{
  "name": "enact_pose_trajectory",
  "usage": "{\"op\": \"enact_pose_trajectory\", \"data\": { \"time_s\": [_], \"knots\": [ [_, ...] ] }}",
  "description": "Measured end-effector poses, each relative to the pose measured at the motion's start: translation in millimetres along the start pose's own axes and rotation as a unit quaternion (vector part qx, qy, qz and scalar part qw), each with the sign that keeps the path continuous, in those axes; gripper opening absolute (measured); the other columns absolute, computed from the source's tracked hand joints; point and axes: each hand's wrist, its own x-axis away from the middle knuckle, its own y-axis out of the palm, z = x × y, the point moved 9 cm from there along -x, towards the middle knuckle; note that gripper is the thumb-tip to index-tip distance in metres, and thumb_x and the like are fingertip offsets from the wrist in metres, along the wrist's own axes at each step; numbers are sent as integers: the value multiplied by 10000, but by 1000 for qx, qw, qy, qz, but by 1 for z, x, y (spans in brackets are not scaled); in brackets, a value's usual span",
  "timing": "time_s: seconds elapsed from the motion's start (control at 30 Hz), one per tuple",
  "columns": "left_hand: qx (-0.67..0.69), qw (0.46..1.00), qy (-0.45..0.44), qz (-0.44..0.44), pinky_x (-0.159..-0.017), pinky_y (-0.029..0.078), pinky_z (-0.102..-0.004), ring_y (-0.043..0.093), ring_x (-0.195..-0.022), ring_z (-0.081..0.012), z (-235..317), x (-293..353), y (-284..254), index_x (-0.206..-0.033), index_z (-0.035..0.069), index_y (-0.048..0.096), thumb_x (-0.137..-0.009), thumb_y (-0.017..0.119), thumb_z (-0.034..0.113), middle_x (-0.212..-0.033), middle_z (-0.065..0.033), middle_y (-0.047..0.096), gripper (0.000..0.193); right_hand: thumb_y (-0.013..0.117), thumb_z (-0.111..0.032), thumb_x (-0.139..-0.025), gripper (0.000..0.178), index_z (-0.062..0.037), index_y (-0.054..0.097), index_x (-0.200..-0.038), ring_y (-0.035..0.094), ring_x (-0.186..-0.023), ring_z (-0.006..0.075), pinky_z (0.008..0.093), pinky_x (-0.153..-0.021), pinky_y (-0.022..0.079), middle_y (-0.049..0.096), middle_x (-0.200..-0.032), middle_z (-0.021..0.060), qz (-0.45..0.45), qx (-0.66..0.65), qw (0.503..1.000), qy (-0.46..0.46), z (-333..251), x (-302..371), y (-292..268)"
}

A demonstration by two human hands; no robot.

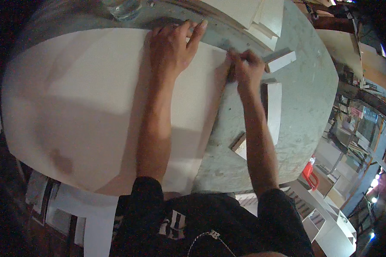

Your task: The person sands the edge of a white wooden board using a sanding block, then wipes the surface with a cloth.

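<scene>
A large white panel lies flat across the left and middle of the work surface, its long side edge slanting toward the wearer. The left hand rests palm-down at the far edge, thumb apart from the bent fingers in a fairly loose, half-wide grip with nothing seen inside it. The right hand is at the panel's far right corner, fingers bunched narrowly; blur and shadow mean I cannot tell whether it pinches the edge or something small.

The step in hand looks like steadying the panel and working at that corner — by my reading, the next move calls for firm pressure from the left hand and fine control from the right.

Just right of the panel lie narrow white offcuts: 1 short block beside the right hand, and 1 longer strip beyond the forearm. The grey-green tabletop looks scuffed. Toward its far side are a stack of white boards and a clear container. Past the table, the cluttered room shows a red plastic chair and — lower right — a white cabinet frame.
</scene>
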Motion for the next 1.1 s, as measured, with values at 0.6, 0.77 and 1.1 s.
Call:
{"op": "enact_pose_trajectory", "data": {
  "time_s": [0.6, 0.77, 1.1],
  "knots": [
    [34, 995, 50, 85, -823, 467, -440, 673, -778, -305, 1, -17, -2, -938, 93, 701, -979, 442, 534, -775, -82, 722, 513, 736, -164, -867, 193, 20, 682, -838, 553, -549, 92, 265, -487, 441, 663, -693, 66, -36, -79, 996, -5, -19, 22, -10],
    [34, 996, 34, 69, -839, 456, -435, 669, -773, -312, 0, -18, 5, -950, 97, 711, -976, 446, 538, -760, -87, 716, 515, 755, -196, -830, 251, 27, 661, -764, 567, -592, 113, 295, -549, 456, 658, -680, 69, 19, -24, 999, -29, -12, -1, -13],
    [0, 998, 24, 54, -801, 451, -435, 664, -763, -300, 2, -19, 0, -948, 107, 723, -973, 465, 526, -762, -81, 714, 493, 771, -126, -819, 239, -19, 597, -695, 496, -505, 100, 275, -473, 392, 587, -623, 35, 4, -76, 997, 13, -5, -1, -8]
  ]
}}
